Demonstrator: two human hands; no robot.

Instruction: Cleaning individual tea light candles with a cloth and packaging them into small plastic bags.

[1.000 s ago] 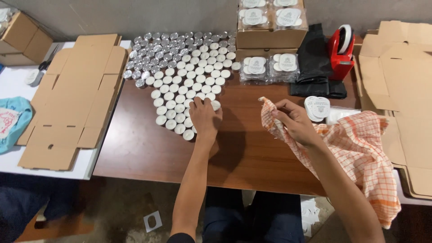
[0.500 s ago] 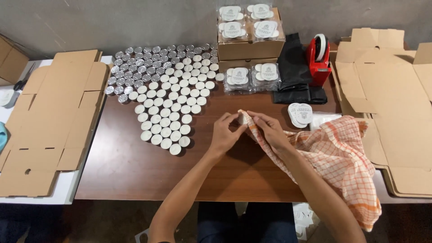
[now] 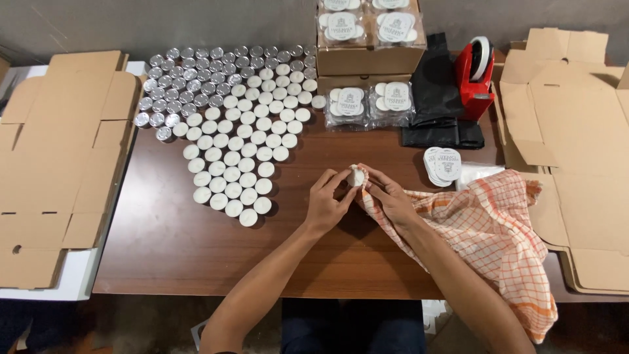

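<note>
Head view: one small round white tealight candle [image 3: 356, 176] is held above the brown wooden table [image 3: 170, 242], near its middle, pinched between both hands. The left hand [image 3: 327, 203] grips it from the left with fingertips; the right hand [image 3: 390, 198] grips it from the right through a corner of one orange-and-white checked cloth [image 3: 491, 236]. The candle is too small and too covered to tell which way its flat face points, and no long axis can be made out.

The cloth trails right and down over the table edge. Just right of the hands lies one stack of round white labels [image 3: 443, 164]. Left of the hands stands a triangular field of white tealights [image 3: 239, 154], several dozen, too many for an exact count, with silver cups [image 3: 196, 78] behind them. Two clear packs of tealights [image 3: 370, 103] lie before one brown cardboard box [image 3: 370, 60]. One red tape dispenser [image 3: 476, 75] stands beside black folded material [image 3: 436, 98]. Flattened cardboard [image 3: 56, 164] lies at both sides.
</note>
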